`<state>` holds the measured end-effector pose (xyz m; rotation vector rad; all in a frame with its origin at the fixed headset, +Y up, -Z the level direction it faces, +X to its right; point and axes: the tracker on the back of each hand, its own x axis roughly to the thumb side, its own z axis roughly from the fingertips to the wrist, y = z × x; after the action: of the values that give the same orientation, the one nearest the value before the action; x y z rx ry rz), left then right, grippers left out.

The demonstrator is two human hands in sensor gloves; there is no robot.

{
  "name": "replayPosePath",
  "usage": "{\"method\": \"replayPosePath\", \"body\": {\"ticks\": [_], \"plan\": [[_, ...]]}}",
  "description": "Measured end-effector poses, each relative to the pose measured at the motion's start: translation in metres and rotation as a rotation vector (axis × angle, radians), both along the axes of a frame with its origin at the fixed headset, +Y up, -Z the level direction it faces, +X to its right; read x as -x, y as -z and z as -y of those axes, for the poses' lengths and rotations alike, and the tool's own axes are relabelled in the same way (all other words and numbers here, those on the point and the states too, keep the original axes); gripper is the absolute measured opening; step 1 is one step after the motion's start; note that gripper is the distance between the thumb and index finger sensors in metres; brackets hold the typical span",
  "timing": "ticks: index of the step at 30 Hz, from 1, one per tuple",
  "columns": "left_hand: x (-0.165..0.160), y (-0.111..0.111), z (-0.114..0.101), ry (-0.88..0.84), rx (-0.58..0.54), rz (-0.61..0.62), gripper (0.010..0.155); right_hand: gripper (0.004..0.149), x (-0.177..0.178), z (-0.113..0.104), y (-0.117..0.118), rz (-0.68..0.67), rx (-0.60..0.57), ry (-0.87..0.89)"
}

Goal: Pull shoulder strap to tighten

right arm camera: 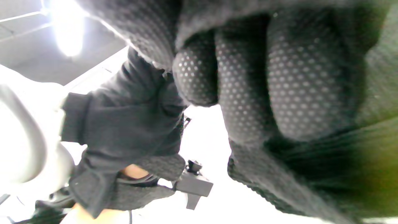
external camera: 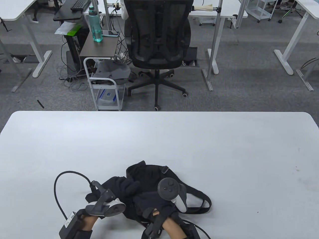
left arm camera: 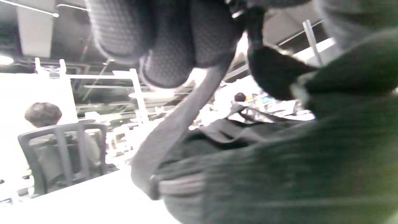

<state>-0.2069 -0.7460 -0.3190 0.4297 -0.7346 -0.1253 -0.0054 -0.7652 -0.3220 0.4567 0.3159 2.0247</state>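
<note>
A black fabric bag (external camera: 147, 174) lies crumpled on the white table (external camera: 224, 154) near its front edge. Its shoulder strap (external camera: 203, 198) loops out to the right. My left hand (external camera: 124, 188) rests on the bag's left side. In the left wrist view its fingers (left arm camera: 168, 40) curl around a grey strap (left arm camera: 183, 115) that runs down to the bag (left arm camera: 279, 174). My right hand (external camera: 163, 203) is on the middle of the bag, mostly hidden under its tracker. In the right wrist view its fingers (right arm camera: 248, 77) curl into the bag's fabric (right arm camera: 326, 180), and the left hand (right arm camera: 130, 124) shows beside them.
A black cable (external camera: 58, 189) arcs over the table left of my left hand. Beyond the far table edge stand an office chair (external camera: 158, 44) and a small white cart (external camera: 104, 84).
</note>
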Motion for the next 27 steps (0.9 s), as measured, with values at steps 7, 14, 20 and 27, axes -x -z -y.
{"method": "replayPosePath", "body": {"ticks": [7, 14, 20, 27], "plan": [[-0.005, -0.01, -0.005, 0.061, -0.051, -0.003, 0.064, 0.044, -0.003, 0.007, 0.001, -0.041, 0.085, 0.019], [-0.026, -0.027, -0.011, -0.034, -0.035, 0.114, 0.064, 0.049, -0.015, 0.004, 0.005, 0.036, 0.044, 0.077], [-0.026, -0.027, -0.011, -0.024, -0.043, 0.111, 0.064, 0.04, -0.012, 0.002, 0.004, 0.02, 0.044, 0.063], [-0.013, -0.019, -0.015, -0.056, -0.027, 0.053, 0.064, 0.038, -0.014, -0.002, 0.004, -0.02, 0.043, 0.082]]}}
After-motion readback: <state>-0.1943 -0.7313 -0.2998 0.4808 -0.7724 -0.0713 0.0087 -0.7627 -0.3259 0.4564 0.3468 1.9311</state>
